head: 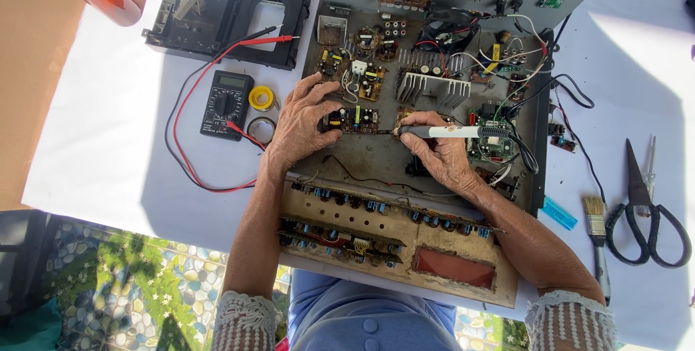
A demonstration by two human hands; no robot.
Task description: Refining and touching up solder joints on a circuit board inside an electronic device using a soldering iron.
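here right hand [440, 154] grips a soldering iron [452, 132], tip hidden; left hand [300, 123] rests open.

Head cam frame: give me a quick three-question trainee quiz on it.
1. True or false: the right hand holds a white pen-shaped tool with its tip at a small circuit board.
2. What does the left hand rest on? A) scissors B) the open amplifier chassis C) paintbrush
3. Which black instrument with red and black leads lies left of the chassis?

Key: 1 true; 2 B; 3 digital multimeter.
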